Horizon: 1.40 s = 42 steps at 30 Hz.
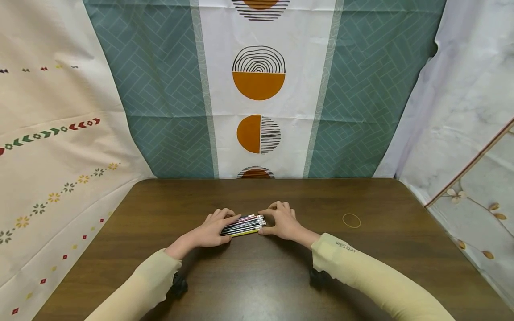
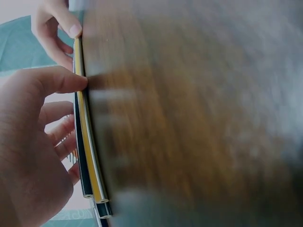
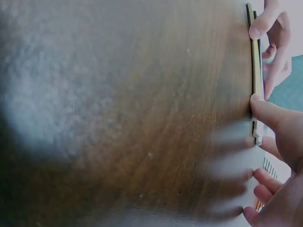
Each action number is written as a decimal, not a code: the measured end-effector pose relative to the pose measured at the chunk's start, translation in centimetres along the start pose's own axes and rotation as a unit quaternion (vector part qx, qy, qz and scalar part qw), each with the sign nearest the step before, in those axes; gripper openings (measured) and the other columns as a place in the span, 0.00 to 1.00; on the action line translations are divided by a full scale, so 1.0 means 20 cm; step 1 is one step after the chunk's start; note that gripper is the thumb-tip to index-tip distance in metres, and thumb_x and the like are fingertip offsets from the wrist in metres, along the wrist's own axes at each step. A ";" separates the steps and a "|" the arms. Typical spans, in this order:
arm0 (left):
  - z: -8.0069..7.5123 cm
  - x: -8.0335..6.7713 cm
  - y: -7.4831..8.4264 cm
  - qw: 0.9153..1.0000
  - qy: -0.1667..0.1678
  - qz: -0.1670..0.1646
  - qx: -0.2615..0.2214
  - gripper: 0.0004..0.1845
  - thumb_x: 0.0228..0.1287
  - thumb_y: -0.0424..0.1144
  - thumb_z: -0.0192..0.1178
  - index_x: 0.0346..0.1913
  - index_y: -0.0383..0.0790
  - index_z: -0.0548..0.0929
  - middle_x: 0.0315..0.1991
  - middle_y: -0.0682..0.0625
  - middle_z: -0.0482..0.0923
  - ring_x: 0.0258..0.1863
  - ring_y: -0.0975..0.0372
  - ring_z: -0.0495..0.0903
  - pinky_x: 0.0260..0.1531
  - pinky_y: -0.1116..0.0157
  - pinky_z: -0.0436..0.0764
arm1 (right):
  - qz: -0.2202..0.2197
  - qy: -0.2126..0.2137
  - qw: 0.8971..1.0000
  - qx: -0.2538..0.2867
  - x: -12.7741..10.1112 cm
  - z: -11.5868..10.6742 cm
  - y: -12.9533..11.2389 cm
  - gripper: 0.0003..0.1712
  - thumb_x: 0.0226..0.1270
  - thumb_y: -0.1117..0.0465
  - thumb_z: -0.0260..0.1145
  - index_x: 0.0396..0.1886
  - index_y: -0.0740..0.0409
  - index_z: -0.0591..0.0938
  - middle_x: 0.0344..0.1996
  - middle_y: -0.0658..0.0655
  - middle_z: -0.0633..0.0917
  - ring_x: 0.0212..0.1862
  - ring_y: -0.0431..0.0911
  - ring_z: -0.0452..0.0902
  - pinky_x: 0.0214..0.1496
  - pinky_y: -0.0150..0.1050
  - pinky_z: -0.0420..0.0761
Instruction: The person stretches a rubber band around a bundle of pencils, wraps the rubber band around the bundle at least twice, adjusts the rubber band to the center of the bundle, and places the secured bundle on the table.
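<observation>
Several pencils [image 1: 243,226] lie side by side in a flat bundle on the table, most of them dark, with a yellow pencil [image 2: 85,125] along the near side. Their white eraser ends point right. My left hand [image 1: 209,229] grips the bundle near its left end, thumb on the near side and fingers over the far side. At the eraser end my right hand [image 1: 284,223] pinches the bundle between thumb and forefinger. In the right wrist view, the right thumb [image 3: 267,112] presses the near edge while its other fingers are spread beyond.
A thin yellow rubber band [image 1: 351,214] lies on the brown wooden table [image 1: 257,276], right of the right hand. Patterned cloths hang behind the table [image 1: 172,89] and along both sides. A dark wrist device sits under each cuff.
</observation>
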<state>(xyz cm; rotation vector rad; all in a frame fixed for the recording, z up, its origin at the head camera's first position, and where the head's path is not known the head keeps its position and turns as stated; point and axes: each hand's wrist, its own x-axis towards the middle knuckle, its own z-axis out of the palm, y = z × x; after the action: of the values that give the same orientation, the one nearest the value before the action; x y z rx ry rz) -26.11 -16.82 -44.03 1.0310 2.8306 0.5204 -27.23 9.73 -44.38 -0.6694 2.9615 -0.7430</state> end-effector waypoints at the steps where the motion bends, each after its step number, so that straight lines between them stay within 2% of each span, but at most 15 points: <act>1: 0.00 0.00 0.00 1.000 -0.001 -0.004 -0.002 0.36 0.60 0.38 0.62 0.73 0.41 0.67 0.64 0.43 0.67 0.58 0.51 0.65 0.50 0.53 0.63 | 0.000 -0.001 1.000 0.001 0.00 0.00 0.00 0.34 0.56 0.41 0.75 0.63 0.43 0.80 0.59 0.59 0.74 0.59 0.57 0.63 0.56 0.58 0.64; 4: 0.00 0.00 0.01 1.000 -0.004 -0.017 -0.011 0.37 0.61 0.38 0.62 0.74 0.42 0.65 0.66 0.44 0.66 0.61 0.50 0.65 0.52 0.50 0.64 | -0.008 -0.005 1.000 0.017 0.01 0.00 0.00 0.38 0.56 0.44 0.76 0.66 0.48 0.77 0.62 0.60 0.74 0.62 0.58 0.65 0.59 0.60 0.64; 6: 0.00 -0.01 0.01 0.999 -0.002 -0.022 -0.022 0.38 0.63 0.39 0.62 0.75 0.43 0.62 0.68 0.43 0.66 0.63 0.49 0.65 0.56 0.46 0.65 | -0.016 -0.014 0.998 0.051 0.01 0.01 -0.01 0.44 0.55 0.47 0.77 0.70 0.53 0.72 0.66 0.61 0.73 0.66 0.59 0.66 0.64 0.61 0.65; 10: 0.00 -0.04 0.00 0.998 0.020 -0.032 -0.044 0.42 0.63 0.41 0.66 0.77 0.43 0.57 0.70 0.41 0.67 0.68 0.45 0.67 0.61 0.37 0.63 | -0.011 -0.031 0.991 0.132 0.02 0.03 -0.03 0.55 0.54 0.54 0.78 0.77 0.56 0.59 0.74 0.62 0.65 0.75 0.60 0.59 0.72 0.60 0.64; 14: -0.01 -0.10 -0.02 0.995 0.057 -0.059 -0.060 0.49 0.57 0.43 0.72 0.77 0.41 0.56 0.71 0.40 0.68 0.71 0.41 0.65 0.64 0.29 0.52 | -0.004 -0.026 0.986 0.167 0.03 0.07 -0.04 0.59 0.54 0.56 0.78 0.79 0.56 0.53 0.77 0.61 0.60 0.78 0.60 0.54 0.74 0.59 0.61; 17: -0.01 -0.15 -0.05 0.989 0.078 -0.095 -0.081 0.53 0.53 0.44 0.75 0.78 0.42 0.54 0.71 0.41 0.68 0.74 0.39 0.59 0.64 0.26 0.42 | -0.013 -0.025 0.983 0.180 0.04 0.09 -0.03 0.60 0.54 0.59 0.77 0.80 0.56 0.51 0.78 0.61 0.58 0.78 0.59 0.53 0.74 0.58 0.62; 19: -0.01 -0.18 -0.07 0.985 0.089 -0.112 -0.099 0.56 0.51 0.45 0.76 0.78 0.42 0.52 0.72 0.39 0.67 0.74 0.37 0.57 0.62 0.24 0.38 | -0.021 -0.032 0.981 0.190 0.04 0.10 -0.03 0.60 0.54 0.61 0.75 0.80 0.56 0.49 0.78 0.61 0.55 0.78 0.58 0.52 0.72 0.57 0.64; 21: -0.01 -0.20 -0.08 0.980 0.096 -0.124 -0.125 0.59 0.49 0.45 0.77 0.79 0.42 0.50 0.73 0.37 0.64 0.75 0.36 0.53 0.62 0.23 0.37 | -0.029 -0.042 0.979 0.197 0.05 0.10 -0.03 0.60 0.54 0.64 0.73 0.80 0.55 0.47 0.79 0.60 0.53 0.79 0.56 0.52 0.69 0.54 0.67; 25: -0.01 -0.22 -0.11 0.970 0.098 -0.128 -0.180 0.61 0.50 0.44 0.76 0.79 0.37 0.44 0.75 0.33 0.58 0.76 0.34 0.49 0.62 0.23 0.36 | -0.045 -0.058 0.976 0.203 0.06 0.12 -0.03 0.61 0.52 0.67 0.69 0.81 0.56 0.44 0.80 0.62 0.50 0.79 0.55 0.50 0.64 0.51 0.69; 28: 0.00 -0.21 -0.12 0.965 0.091 -0.134 -0.208 0.62 0.52 0.42 0.75 0.79 0.35 0.40 0.75 0.32 0.56 0.76 0.35 0.50 0.64 0.26 0.34 | -0.048 -0.062 0.977 0.200 0.07 0.13 -0.05 0.61 0.51 0.67 0.69 0.81 0.56 0.44 0.80 0.63 0.49 0.80 0.56 0.48 0.66 0.51 0.68; 32: 0.02 -0.20 -0.12 0.959 0.089 -0.143 -0.227 0.62 0.54 0.40 0.74 0.79 0.35 0.38 0.75 0.31 0.55 0.77 0.38 0.50 0.67 0.29 0.33 | -0.040 -0.055 0.977 0.202 0.08 0.14 -0.08 0.61 0.50 0.68 0.69 0.80 0.57 0.44 0.79 0.62 0.50 0.80 0.56 0.47 0.67 0.52 0.68; 39: 0.04 -0.18 -0.11 0.954 0.093 -0.142 -0.245 0.61 0.53 0.34 0.73 0.79 0.34 0.37 0.76 0.31 0.54 0.77 0.39 0.47 0.69 0.32 0.32 | -0.030 -0.045 0.976 0.212 0.08 0.16 -0.11 0.61 0.49 0.70 0.68 0.81 0.55 0.45 0.79 0.63 0.49 0.80 0.56 0.45 0.64 0.50 0.68; 42: 0.04 -0.17 -0.10 0.953 0.095 -0.142 -0.251 0.61 0.53 0.33 0.72 0.79 0.34 0.37 0.76 0.32 0.53 0.78 0.39 0.45 0.69 0.32 0.31 | -0.027 -0.047 0.975 0.213 0.08 0.17 -0.11 0.61 0.49 0.70 0.68 0.81 0.54 0.45 0.80 0.61 0.49 0.81 0.55 0.43 0.68 0.51 0.66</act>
<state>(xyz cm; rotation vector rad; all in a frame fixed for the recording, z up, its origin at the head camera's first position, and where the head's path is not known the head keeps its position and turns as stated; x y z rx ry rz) -24.59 -20.20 -45.67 0.4934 2.6938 1.2703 -27.41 5.77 -46.17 -0.7261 2.5760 -1.2597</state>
